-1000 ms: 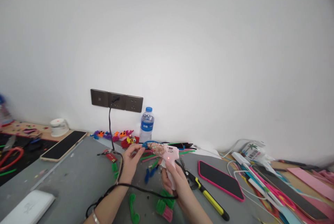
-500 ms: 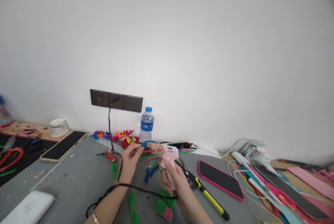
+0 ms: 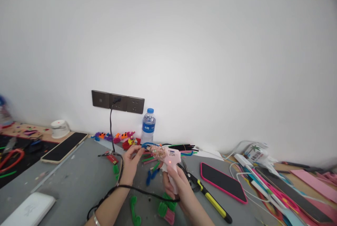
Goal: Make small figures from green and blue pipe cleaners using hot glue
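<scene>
My right hand (image 3: 176,182) is closed around the handle of a pale pink glue gun (image 3: 172,157), whose small red light glows. Its nozzle end, crusted with clumpy residue, points left toward my left hand (image 3: 131,160). Between the left thumb and fingertips I pinch a blue pipe cleaner (image 3: 147,145), close to the nozzle; whether they touch I cannot tell. The gun's black cord (image 3: 147,191) runs across my left forearm. Beneath the hands lie green pipe-cleaner pieces (image 3: 135,210) and a blue fuzzy piece (image 3: 149,176).
Yellow-handled pliers (image 3: 213,201) and a pink-cased phone (image 3: 223,182) lie at right. A water bottle (image 3: 149,126) stands by the wall near the sockets (image 3: 118,101). Another phone (image 3: 64,147) and a white power bank (image 3: 28,210) are at left. Colourful strips (image 3: 279,191) crowd the far right.
Both hands stay nearly where they were. The blue pipe cleaner has shifted slightly near the nozzle, and the glue gun has moved a touch right and down.
</scene>
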A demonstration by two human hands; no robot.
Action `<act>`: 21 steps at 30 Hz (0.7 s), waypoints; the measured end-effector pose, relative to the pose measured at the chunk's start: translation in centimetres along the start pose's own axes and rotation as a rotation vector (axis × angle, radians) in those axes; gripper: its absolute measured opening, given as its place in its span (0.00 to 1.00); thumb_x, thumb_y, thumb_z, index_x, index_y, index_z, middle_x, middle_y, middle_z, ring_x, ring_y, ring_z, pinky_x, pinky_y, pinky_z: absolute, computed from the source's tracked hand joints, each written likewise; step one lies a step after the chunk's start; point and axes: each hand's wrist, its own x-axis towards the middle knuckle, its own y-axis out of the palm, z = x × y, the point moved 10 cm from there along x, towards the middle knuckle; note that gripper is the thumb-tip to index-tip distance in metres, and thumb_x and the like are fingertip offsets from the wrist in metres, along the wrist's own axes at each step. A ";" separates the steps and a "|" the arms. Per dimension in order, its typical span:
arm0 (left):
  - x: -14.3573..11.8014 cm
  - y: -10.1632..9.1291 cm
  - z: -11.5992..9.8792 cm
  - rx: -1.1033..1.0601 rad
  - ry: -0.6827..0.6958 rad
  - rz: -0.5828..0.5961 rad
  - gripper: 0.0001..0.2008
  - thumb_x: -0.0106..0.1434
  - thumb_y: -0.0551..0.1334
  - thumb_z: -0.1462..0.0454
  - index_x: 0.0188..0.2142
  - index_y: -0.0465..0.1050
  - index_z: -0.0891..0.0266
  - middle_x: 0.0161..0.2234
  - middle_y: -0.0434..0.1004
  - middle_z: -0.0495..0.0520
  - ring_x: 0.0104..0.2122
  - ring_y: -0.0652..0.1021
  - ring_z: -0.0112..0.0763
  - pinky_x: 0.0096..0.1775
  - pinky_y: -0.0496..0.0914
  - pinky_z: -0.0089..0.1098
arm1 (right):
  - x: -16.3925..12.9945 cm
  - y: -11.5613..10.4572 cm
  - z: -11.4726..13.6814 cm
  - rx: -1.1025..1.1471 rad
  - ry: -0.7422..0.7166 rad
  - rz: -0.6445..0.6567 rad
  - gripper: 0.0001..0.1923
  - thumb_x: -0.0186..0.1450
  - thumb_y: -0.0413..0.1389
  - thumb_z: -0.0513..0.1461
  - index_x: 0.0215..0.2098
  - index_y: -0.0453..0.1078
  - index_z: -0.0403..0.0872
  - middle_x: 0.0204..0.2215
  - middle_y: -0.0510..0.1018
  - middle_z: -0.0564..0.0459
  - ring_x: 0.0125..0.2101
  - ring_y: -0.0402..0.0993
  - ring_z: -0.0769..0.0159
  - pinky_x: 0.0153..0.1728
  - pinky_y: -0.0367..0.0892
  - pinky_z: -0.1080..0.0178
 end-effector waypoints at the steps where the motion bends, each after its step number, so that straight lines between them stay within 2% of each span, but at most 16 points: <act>1: 0.0 0.0 0.0 -0.003 -0.008 0.001 0.12 0.51 0.69 0.55 0.27 0.79 0.62 0.28 0.78 0.52 0.31 0.76 0.36 0.36 0.70 0.31 | 0.0 0.1 0.1 0.010 -0.011 0.017 0.25 0.59 0.59 0.57 0.35 0.66 0.44 0.10 0.58 0.67 0.08 0.45 0.80 0.10 0.42 0.72; 6: -0.1 -0.3 0.2 -0.014 -0.050 -0.031 0.13 0.49 0.70 0.53 0.25 0.78 0.62 0.25 0.77 0.51 0.29 0.75 0.35 0.31 0.68 0.29 | 0.0 0.0 0.4 0.055 -0.042 0.017 0.23 0.61 0.58 0.55 0.36 0.67 0.43 0.11 0.59 0.66 0.08 0.45 0.80 0.10 0.42 0.72; 14: -0.2 -0.2 1.3 -0.063 -0.144 -0.056 0.19 0.46 0.71 0.50 0.20 0.71 0.62 0.15 0.62 0.43 0.17 0.61 0.23 0.20 0.55 0.25 | -0.2 -0.2 1.3 0.040 -0.146 0.011 0.24 0.62 0.56 0.56 0.41 0.68 0.43 0.12 0.58 0.65 0.10 0.45 0.79 0.12 0.43 0.71; 18: -0.3 0.1 1.8 -0.090 -0.189 -0.046 0.20 0.44 0.71 0.48 0.21 0.71 0.63 0.14 0.61 0.41 0.15 0.59 0.21 0.20 0.52 0.24 | -1.1 -0.1 2.9 -0.058 -0.268 -0.029 0.25 0.63 0.52 0.57 0.42 0.69 0.45 0.13 0.55 0.64 0.11 0.45 0.75 0.14 0.46 0.68; 21: -0.4 0.2 2.1 -0.099 -0.203 -0.042 0.19 0.44 0.71 0.49 0.22 0.73 0.63 0.14 0.62 0.42 0.15 0.60 0.22 0.19 0.53 0.25 | -2.1 1.5 3.9 -0.223 -0.321 -0.003 0.26 0.64 0.49 0.59 0.44 0.69 0.47 0.15 0.58 0.61 0.14 0.49 0.72 0.16 0.49 0.66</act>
